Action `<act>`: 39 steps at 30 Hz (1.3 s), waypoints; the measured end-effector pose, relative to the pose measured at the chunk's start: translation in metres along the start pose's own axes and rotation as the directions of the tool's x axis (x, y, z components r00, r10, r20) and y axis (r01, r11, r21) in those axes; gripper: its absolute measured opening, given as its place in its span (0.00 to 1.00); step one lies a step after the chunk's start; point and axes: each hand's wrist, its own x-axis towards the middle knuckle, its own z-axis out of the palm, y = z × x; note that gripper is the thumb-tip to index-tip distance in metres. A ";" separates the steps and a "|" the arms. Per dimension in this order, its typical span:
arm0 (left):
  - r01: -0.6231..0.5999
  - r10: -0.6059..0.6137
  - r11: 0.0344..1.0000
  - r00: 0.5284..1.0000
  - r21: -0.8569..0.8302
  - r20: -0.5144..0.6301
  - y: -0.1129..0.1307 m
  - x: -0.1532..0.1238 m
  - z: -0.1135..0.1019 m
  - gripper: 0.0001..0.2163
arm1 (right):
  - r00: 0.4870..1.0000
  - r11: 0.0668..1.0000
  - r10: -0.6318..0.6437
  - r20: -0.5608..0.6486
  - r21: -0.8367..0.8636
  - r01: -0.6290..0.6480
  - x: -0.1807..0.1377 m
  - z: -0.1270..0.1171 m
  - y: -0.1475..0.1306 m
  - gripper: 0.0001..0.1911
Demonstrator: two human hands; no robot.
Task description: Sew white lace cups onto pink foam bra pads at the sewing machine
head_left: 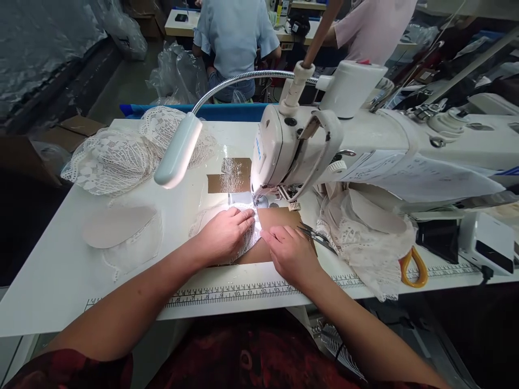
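Observation:
A white lace piece lies under the needle area of a white sewing machine. My left hand rests on top of it, fingers stretched flat toward the needle. My right hand is closed, thumb and forefinger pinching the lace's right edge. Beneath both lies a brown cardboard sheet on the machine bed. Small black thread snips lie right of my right hand. The lamp lights the stitching spot; my fingers partly hide the lace.
Lace cups are heaped at the back left, with a beige cup piece nearer. Further lace pieces and orange-handled scissors lie to the right. A ruler strip runs along the front edge. Two people sit beyond the table.

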 end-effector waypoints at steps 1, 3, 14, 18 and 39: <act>0.000 0.000 1.000 1.000 -0.001 0.004 -0.001 0.001 -0.001 0.22 | 1.000 1.000 0.004 0.014 0.001 -0.004 0.001 -0.001 0.000 0.14; 0.006 -0.006 1.000 1.000 -0.003 0.018 -0.004 0.002 -0.002 0.23 | 0.999 1.000 0.006 0.032 0.006 -0.007 0.004 -0.001 0.000 0.13; -0.001 0.003 1.000 0.997 -0.026 0.077 -0.016 0.006 -0.005 0.24 | 0.999 0.999 -0.042 0.003 0.031 0.042 0.015 -0.001 0.007 0.14; -0.006 0.008 1.000 0.996 -0.026 0.085 -0.025 0.011 -0.006 0.23 | 0.997 0.997 -0.074 0.034 0.030 0.073 0.025 -0.002 0.011 0.14; -0.124 0.122 0.988 0.992 -0.092 -0.027 -0.044 0.013 0.004 0.17 | 0.986 0.996 0.092 0.139 -0.003 -0.093 0.044 0.003 0.014 0.19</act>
